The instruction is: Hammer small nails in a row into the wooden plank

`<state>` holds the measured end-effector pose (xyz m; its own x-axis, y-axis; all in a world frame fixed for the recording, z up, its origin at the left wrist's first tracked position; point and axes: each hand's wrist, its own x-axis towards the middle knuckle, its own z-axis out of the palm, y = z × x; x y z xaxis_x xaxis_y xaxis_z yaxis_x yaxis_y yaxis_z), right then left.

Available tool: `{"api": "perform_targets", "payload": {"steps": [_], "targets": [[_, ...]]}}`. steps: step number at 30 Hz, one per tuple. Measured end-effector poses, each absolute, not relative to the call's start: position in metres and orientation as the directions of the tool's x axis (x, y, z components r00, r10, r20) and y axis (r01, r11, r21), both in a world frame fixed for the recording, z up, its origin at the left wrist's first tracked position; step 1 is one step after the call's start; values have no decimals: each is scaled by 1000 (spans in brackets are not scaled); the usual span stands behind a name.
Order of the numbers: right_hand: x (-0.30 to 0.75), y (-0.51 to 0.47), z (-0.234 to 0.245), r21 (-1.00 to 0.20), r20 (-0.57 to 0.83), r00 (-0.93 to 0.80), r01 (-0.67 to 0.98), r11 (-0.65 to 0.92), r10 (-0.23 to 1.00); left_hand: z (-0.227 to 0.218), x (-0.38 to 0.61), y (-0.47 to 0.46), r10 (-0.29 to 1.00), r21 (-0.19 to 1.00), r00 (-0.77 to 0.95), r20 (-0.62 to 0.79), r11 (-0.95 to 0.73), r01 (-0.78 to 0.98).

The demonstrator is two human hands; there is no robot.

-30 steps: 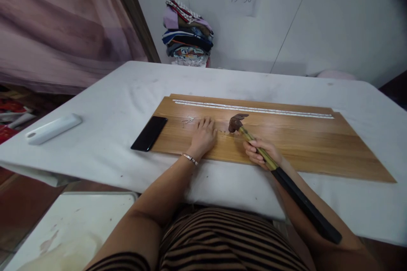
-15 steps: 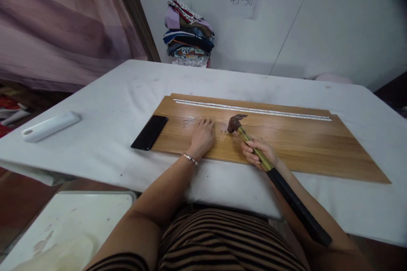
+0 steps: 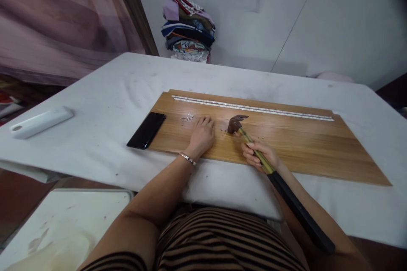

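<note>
A claw hammer (image 3: 288, 190) with a rusty head and a yellow and black handle is gripped in my right hand (image 3: 260, 156), partway up the handle. Its head is at the middle of a brown wooden board (image 3: 305, 142), over or against the surface; I cannot tell which. Small dark specks, too small to name, lie by the head. My left hand (image 3: 202, 135) rests flat on the board, fingers stretched out. Just left of its fingertips is a small pile of nails (image 3: 187, 118). A black phone (image 3: 146, 130) lies across the board's left end.
Two white measuring strips (image 3: 254, 109) run along the board's far side. The board lies on a white-covered table (image 3: 95, 106), with a white plastic handle-like piece (image 3: 43, 122) at the left. Folded clothes (image 3: 189, 27) are stacked behind; a pale stool (image 3: 73, 216) stands at lower left.
The view has shifted slightly, so the wall and table edge sit higher. Both hands and the hammer keep nearly the same places on the board.
</note>
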<state>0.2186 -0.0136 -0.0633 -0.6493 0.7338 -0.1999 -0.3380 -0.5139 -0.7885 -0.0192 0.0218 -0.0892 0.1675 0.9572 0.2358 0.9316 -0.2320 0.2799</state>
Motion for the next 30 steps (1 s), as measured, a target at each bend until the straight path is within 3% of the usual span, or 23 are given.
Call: {"api": "perform_targets", "payload": {"steps": [30], "targets": [[220,-18,-59,-761,-194,-644,-377,-528,740,-88,-19,21,956,278,143,255,-214,936]]}}
